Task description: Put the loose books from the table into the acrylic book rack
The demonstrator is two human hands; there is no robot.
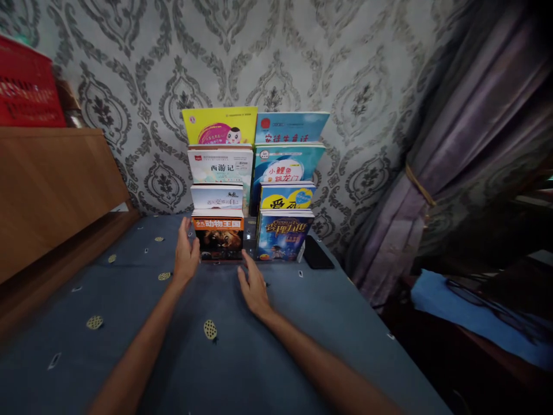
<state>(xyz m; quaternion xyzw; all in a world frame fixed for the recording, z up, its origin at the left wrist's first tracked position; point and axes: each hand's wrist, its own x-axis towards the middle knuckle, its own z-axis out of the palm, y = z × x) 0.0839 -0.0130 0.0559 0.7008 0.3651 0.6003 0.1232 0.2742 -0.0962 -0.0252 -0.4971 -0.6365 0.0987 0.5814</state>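
Note:
Two columns of books stand upright in stepped tiers against the wall. At the front left is a book with a lion on its cover (219,239); behind it rise a pale book (218,197), a white book (222,167) and a yellow book (220,124). My left hand (185,256) is at the lion book's left edge, fingers stretched out; whether it touches cannot be made out. My right hand (254,288) is open near that book's lower right corner. Beside it stands a dark blue book (283,236), with a yellow and blue book (287,197) and two light blue books behind.
A black phone-like slab (318,253) lies right of the books on the dark blue patterned cloth (142,311). A wooden cabinet (56,190) with a red basket (30,86) on top stands left. On the right are a tied curtain (401,213) and glasses (466,293) on blue fabric (436,297).

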